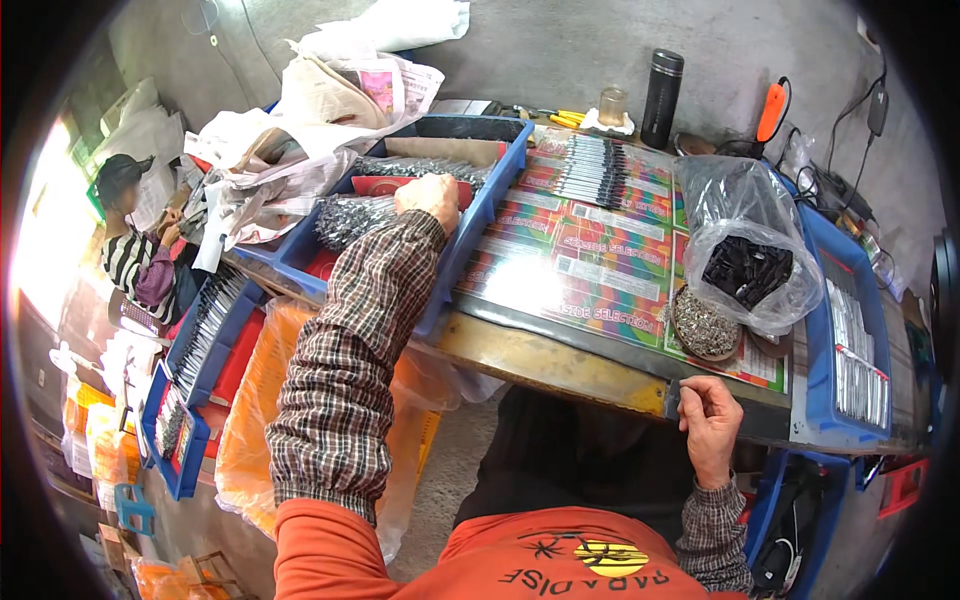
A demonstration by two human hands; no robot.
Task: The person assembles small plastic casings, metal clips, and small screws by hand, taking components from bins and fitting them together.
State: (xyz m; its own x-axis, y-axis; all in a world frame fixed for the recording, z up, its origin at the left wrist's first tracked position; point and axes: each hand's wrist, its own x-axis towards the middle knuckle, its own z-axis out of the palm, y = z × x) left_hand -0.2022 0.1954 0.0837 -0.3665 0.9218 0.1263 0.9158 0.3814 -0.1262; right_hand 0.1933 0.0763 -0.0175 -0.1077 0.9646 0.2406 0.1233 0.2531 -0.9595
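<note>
My left hand (430, 200) reaches into a blue tray (480, 210) that holds bundles of thin silvery pen-like parts (355, 218). Its fingers curl down beside a red strip (390, 187), and whatever they grip is hidden. My right hand (710, 425) is by the table's front edge, fingers bent and pressed together; I cannot make out anything in them. On the colourful printed mat (600, 250) lies a row of silver-and-black pens (592, 172). A clear plastic bag (715, 190) of black parts (748, 272) stands beside a round dish of small metallic pieces (705, 325).
Another blue tray (820, 300) with slim silvery sticks (858, 365) stands at the right. A black flask (662, 100) and a glass jar (612, 105) are at the back. White bags (290, 130) crowd the left. Another person (135, 240) sits at far left.
</note>
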